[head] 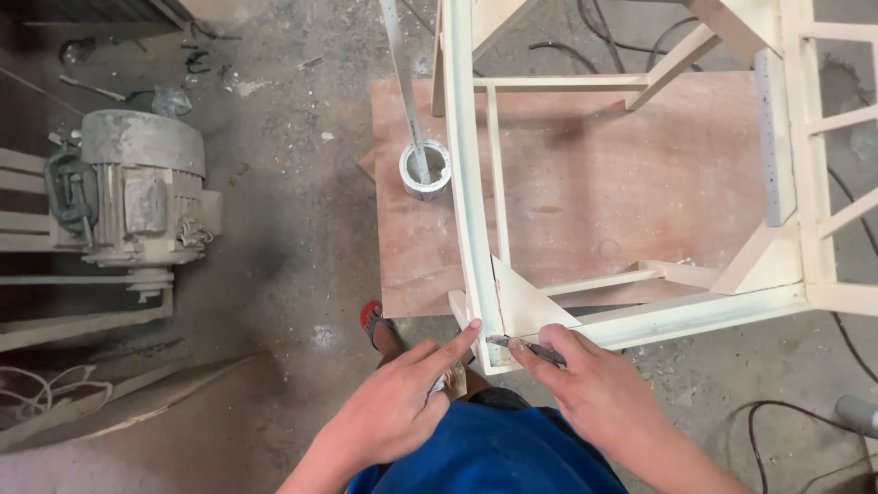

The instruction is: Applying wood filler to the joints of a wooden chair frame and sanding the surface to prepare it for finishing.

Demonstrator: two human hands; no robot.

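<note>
A pale wooden chair frame [640, 316] lies on a plywood board [585, 183] on the floor. My left hand [398, 402] points its index finger at the frame's near corner, next to a triangular corner block [523, 306], and seems to hold a small light object in its curled fingers. My right hand [594, 389] grips a small metal blade tool [526, 346] whose tip rests on that same corner joint. Both hands almost meet at the corner.
A small white can [425, 170] with a stick in it stands on the board's left part. A dusty electric motor [137, 192] sits at the left. Cables [786, 412] trail on the concrete floor at right. My sandalled foot [373, 320] shows below the board.
</note>
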